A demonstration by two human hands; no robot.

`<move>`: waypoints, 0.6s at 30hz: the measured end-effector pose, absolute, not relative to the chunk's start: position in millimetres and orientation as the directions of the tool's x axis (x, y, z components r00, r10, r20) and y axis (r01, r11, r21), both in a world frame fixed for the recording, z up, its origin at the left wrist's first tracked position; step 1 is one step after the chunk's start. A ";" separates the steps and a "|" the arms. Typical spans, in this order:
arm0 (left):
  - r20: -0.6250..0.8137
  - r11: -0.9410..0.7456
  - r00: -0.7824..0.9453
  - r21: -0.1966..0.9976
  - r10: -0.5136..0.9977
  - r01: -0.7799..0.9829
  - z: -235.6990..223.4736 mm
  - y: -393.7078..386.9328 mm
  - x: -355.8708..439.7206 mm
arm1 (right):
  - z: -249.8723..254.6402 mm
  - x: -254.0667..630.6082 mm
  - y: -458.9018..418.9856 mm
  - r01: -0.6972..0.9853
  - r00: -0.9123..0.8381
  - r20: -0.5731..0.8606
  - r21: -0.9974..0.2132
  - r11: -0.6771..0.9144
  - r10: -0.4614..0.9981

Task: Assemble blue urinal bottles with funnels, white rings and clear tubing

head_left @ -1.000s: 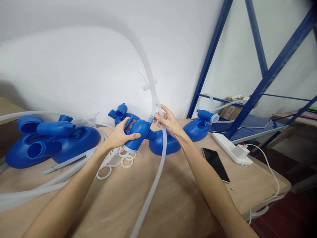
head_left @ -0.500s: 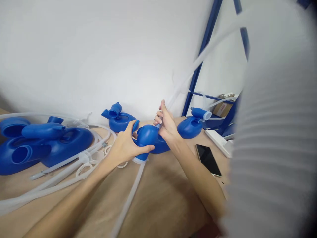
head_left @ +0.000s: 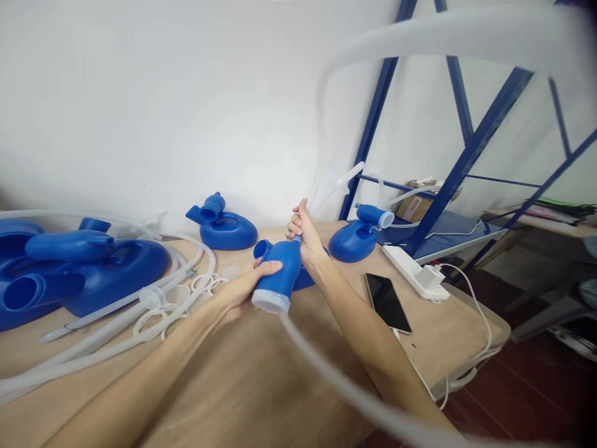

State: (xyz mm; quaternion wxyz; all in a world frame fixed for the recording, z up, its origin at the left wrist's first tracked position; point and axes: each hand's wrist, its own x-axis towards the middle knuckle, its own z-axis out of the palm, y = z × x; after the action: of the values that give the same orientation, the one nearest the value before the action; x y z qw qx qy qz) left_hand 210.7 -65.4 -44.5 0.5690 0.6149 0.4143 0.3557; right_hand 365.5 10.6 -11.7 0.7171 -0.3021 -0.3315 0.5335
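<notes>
My left hand point(head_left: 245, 287) grips a blue plastic funnel-shaped urinal head point(head_left: 282, 264), thumb across its side. A white ring point(head_left: 271, 301) rims its wide end, which tilts down toward me. At the narrow end, the fingers of my right hand point(head_left: 308, 233) close around the end of a clear hose point(head_left: 321, 112), by the nozzle; whether the hose is fully over the nozzle is hidden. The hose rises and loops over to the right, blurred. Behind the head, a blue bottle body point(head_left: 304, 280) with a short open spout point(head_left: 262, 250) is partly covered.
Several blue urinal bottles point(head_left: 125, 267) lie left, beside coiled hoses point(head_left: 97, 342) and white rings point(head_left: 153, 320). Other bottles stand at the back point(head_left: 228, 231) and right point(head_left: 353, 241). A phone point(head_left: 388, 302), power strip point(head_left: 415, 274) and blue rack point(head_left: 466, 155) are right.
The blue head has turned and tilted so its white-ringed end faces more toward me. My left hand has moved lower around it. The hose has swung away, uncovering the rack on the right.
</notes>
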 end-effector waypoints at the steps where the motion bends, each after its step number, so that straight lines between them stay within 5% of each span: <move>1: -0.041 0.009 0.399 0.997 0.916 0.082 -39.5 -64.8 209.3 | -9.6 365.7 7.7 -0.582 0.209 0.148 -0.776 0.244 0.967; 3: -0.027 -0.014 0.356 0.994 0.934 0.112 -28.2 -65.5 207.2 | -4.2 366.0 1.8 -0.587 0.207 0.140 -0.774 0.238 0.968; 6: 0.094 -0.203 0.286 0.902 0.954 0.381 -10.0 -75.5 207.3 | 6.6 367.7 -5.1 -0.598 0.236 0.143 -0.758 0.259 0.961; 12: 0.342 -0.380 0.239 0.443 0.909 0.812 12.7 -109.7 213.6 | 22.9 369.7 -8.8 -0.652 0.270 0.140 -0.701 0.288 0.953; 18: 0.457 -0.382 0.319 0.050 0.830 0.923 12.2 -126.7 212.4 | 24.8 365.2 -5.5 -0.621 0.302 0.145 -0.720 0.310 0.942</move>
State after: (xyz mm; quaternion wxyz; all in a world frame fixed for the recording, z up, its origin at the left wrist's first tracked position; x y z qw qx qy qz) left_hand 212.4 -126.7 12.2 -0.1106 0.8045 0.5449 0.2091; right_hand 365.2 -5.5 24.8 0.7567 -0.2798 -0.2868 0.5166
